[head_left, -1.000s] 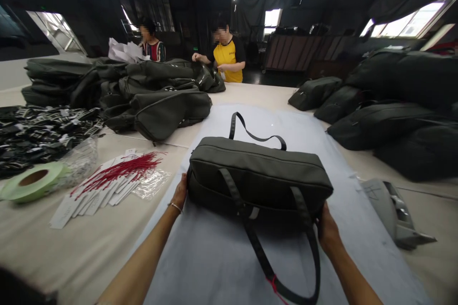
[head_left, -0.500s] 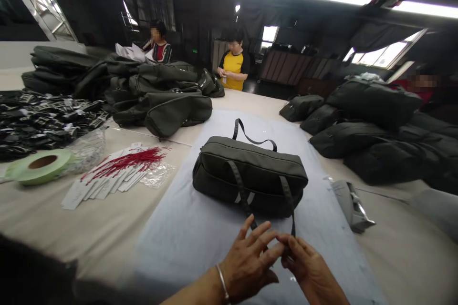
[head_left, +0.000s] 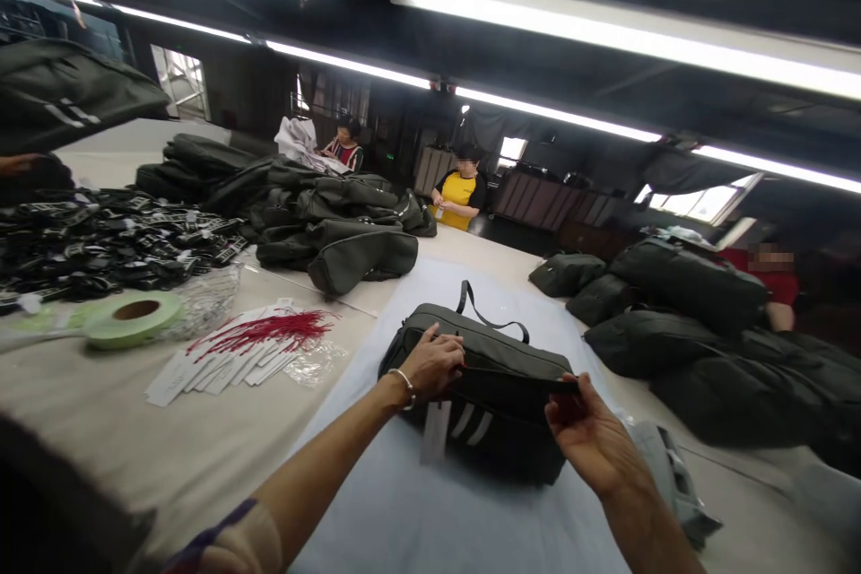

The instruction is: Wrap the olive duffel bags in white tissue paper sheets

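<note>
Bag (head_left: 508,420) hides its contents, right hand (head_left: 595,441) pinching its fabric (head_left: 517,378), left hand's (head_left: 429,366) hold unclear.

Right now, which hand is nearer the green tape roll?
Left. The left hand, at the bag, is to the right of the tape roll; the right hand is farther right.

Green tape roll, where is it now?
In the head view, the green tape roll lies on the table at left, beside crumpled clear plastic and left of the red-stringed tags.
</note>
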Demonstrator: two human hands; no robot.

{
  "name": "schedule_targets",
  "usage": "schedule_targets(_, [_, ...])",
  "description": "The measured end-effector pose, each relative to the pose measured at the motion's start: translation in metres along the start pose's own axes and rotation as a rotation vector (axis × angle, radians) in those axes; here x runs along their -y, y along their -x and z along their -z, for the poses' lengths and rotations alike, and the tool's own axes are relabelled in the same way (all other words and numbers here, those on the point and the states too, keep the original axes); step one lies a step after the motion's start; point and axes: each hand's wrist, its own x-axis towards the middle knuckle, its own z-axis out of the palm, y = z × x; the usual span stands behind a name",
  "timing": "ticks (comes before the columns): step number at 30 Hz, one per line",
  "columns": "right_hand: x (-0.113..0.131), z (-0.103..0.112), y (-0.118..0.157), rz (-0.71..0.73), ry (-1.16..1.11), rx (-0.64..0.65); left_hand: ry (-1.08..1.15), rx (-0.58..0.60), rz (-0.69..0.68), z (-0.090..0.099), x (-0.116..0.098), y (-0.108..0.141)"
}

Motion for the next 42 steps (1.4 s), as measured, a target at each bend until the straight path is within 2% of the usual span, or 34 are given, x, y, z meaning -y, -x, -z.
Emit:
schedule_targets(4, [-0.002,-0.008,-0.001,0.006,-0.058,-0.028,0.020,-0.103,0.089,0.014,0.031,0.006])
schedule_targets(7, [0.001,-0.012,-0.004,0.042,-0.083,-0.031,0.106,-0.123,0.189,0.012,0.040,0.008])
schedule_targets(11, [0.015,-0.022,-0.007,0.040,-0.117,-0.042,0.247,-0.087,0.282,0.008,0.044,0.003])
schedule_targets(15, [0.026,-0.046,-0.002,-0.006,-0.070,0.090,0.306,-0.022,0.301,0.012,0.044,-0.007])
schedule_targets(18, [0.023,-0.071,0.000,0.030,-0.005,0.199,0.264,-0.090,0.335,0.020,0.038,-0.018])
schedule_targets(21, [0.016,-0.096,-0.002,0.022,0.066,0.251,0.231,-0.170,0.277,0.026,0.024,-0.030])
schedule_targets(24, [0.014,-0.116,-0.006,-0.011,0.080,0.246,0.242,-0.089,0.122,0.020,0.009,-0.041])
schedule_targets(26, [0.019,-0.125,-0.009,0.002,0.032,0.210,0.227,-0.010,0.071,0.010,0.008,-0.047])
schedule_targets(29, [0.031,-0.131,-0.015,0.062,-0.049,0.127,0.144,0.022,0.111,0.003,0.026,-0.049])
schedule_targets(33, [0.046,-0.131,-0.025,0.117,-0.079,0.076,-0.008,-0.093,0.244,0.010,0.055,-0.035])
schedule_targets(35, [0.048,-0.131,-0.029,0.126,-0.075,0.067,-0.037,-0.115,0.242,0.010,0.055,-0.027])
schedule_targets(39, [0.047,-0.137,-0.030,0.142,-0.034,0.061,-0.050,-0.043,0.168,-0.006,0.043,-0.023])
schedule_targets(42, [0.050,-0.131,-0.026,0.093,0.091,0.120,-0.073,-0.050,0.216,-0.010,0.039,-0.026])
